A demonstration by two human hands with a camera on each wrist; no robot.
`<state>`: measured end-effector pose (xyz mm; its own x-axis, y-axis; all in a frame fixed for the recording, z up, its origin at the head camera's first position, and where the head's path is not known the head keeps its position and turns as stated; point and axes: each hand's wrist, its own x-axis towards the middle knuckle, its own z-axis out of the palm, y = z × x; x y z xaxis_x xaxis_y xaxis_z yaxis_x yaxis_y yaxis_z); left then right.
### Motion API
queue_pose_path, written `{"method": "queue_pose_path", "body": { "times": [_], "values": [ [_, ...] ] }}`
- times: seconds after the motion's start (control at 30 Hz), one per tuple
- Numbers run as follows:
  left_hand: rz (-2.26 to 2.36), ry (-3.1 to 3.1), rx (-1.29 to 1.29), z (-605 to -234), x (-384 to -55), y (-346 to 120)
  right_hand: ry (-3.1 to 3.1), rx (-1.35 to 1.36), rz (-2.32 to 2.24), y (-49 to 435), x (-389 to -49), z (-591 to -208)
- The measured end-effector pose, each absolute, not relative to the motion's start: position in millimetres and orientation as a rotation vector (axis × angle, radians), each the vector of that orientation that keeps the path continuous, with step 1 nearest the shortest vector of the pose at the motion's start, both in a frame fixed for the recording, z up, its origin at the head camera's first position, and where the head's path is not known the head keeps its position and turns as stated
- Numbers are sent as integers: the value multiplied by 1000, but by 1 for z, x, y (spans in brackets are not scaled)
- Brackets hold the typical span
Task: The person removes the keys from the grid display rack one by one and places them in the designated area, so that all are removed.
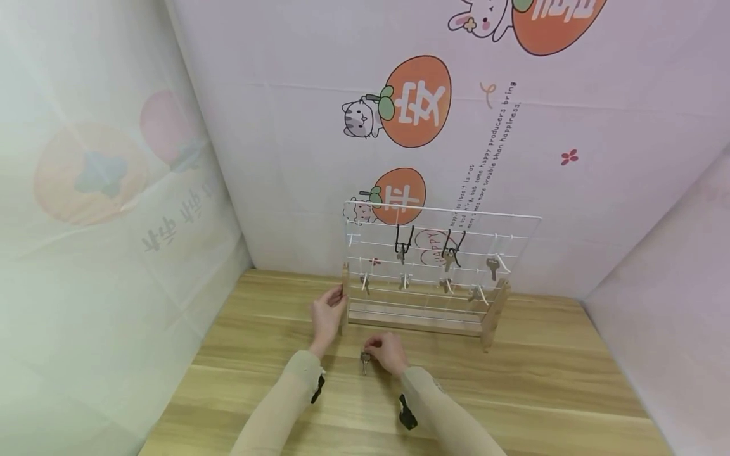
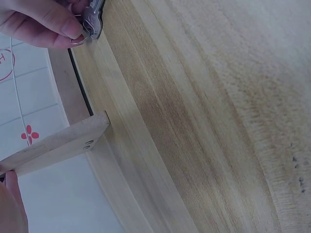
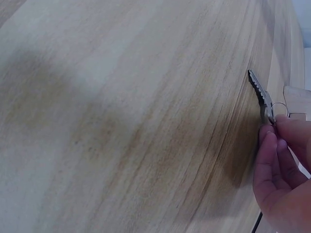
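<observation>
A key [image 1: 365, 364] with a ring is pinched by the right hand [image 1: 388, 353] at lower centre of the frame, over a wood-grained tabletop [image 1: 542, 392]. The left post [image 1: 345, 273] of a wire rack [image 1: 416, 318] is touched by the left hand [image 1: 327, 315]; whether it is gripped cannot be told. The tabletop is bordered by pale walls [image 1: 570, 215] at left, back and right; orange fruits [image 1: 417, 130] are printed on the back one.
</observation>
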<state>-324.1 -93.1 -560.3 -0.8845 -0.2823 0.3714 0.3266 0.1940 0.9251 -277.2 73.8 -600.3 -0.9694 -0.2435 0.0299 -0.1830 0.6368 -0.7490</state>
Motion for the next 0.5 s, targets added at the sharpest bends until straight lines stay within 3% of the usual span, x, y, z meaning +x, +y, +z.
{"method": "queue_pose_path", "body": {
  "times": [0.5],
  "values": [
    [-1758, -2006, -41, -559, -324, -94, 2804, -379, -1277, 74, -278, -603]
  ]
}}
